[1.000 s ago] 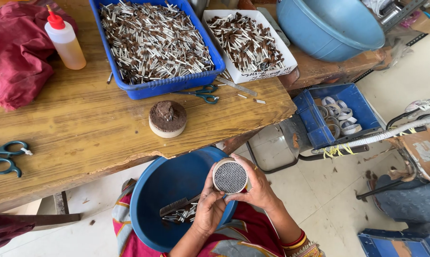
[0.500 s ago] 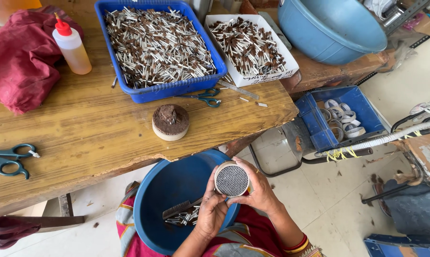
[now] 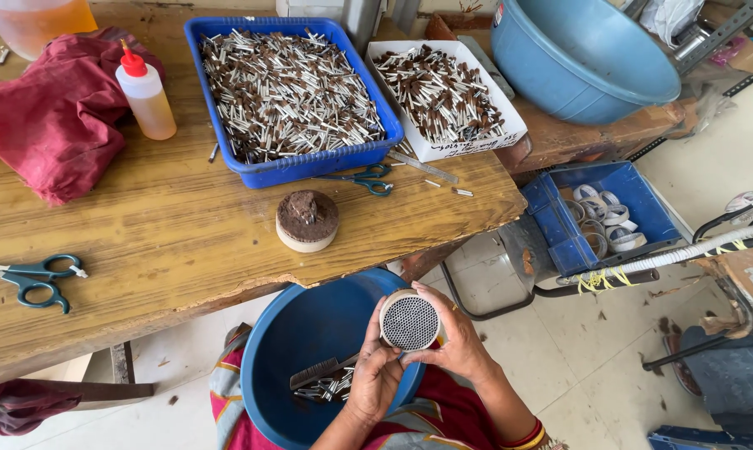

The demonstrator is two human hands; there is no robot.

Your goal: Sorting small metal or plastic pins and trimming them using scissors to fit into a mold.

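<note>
spillage into the blue tub (image 3: 276,350) on the lap is risked if the round bundle of packed sticks (image 3: 410,320), clamped by fingers of the right hand (image 3: 460,346) and left hand (image 3: 375,379), is tilted or loosened.

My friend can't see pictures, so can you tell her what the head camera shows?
Both hands, left hand and right hand, hold a round bundle of small tubes over a blue tub on the person's lap. Ahead, a wooden table carries a blue tray of sticks, scissors and a squeeze bottle.
</note>
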